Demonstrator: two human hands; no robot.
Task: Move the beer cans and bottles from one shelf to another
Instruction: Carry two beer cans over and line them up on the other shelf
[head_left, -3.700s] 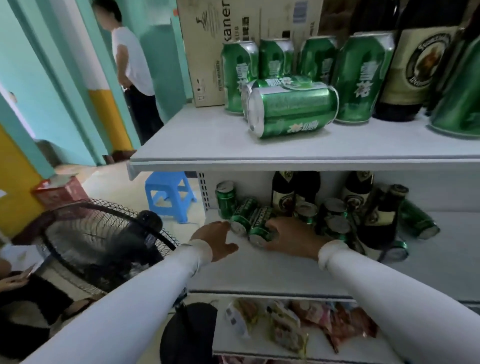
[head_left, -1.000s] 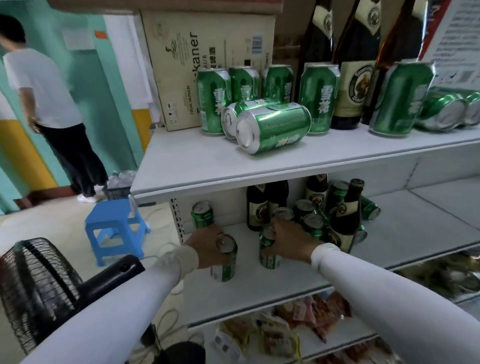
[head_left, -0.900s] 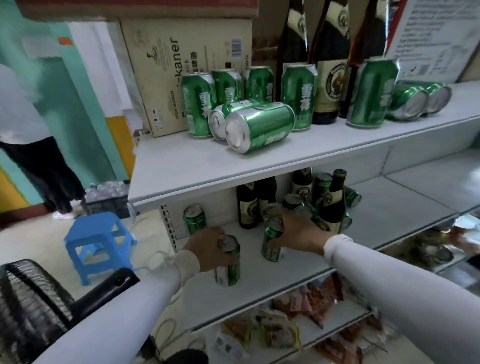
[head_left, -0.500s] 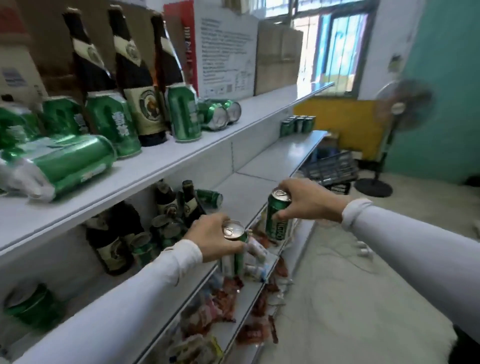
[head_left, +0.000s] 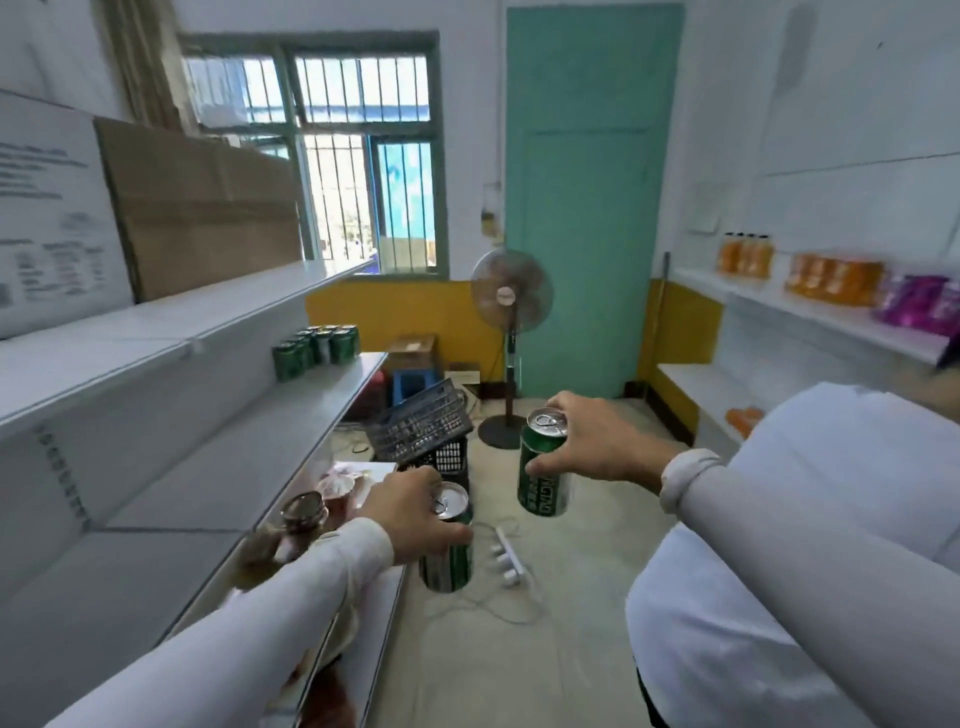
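— Two green beer cans, one per hand, both upright and carried in the air over the floor. Why gripped from above?

— Probably for setting straight down on a shelf. Left hand (head_left: 415, 512) curled over the rim of the left can (head_left: 447, 540), fingers down its side. Right hand (head_left: 597, 441) wrapped round the upper body of the right can (head_left: 543, 467), thumb near the lid.

— And the destination?

— Likely the middle shelf (head_left: 291, 431) on the left, where a cluster of green cans (head_left: 316, 345) already stands at the far end. Well apart from both hands; right can held higher and further forward than the left.

— Anything in the way?

— Black crates (head_left: 421, 431) and a standing fan (head_left: 511, 332) on the floor ahead.
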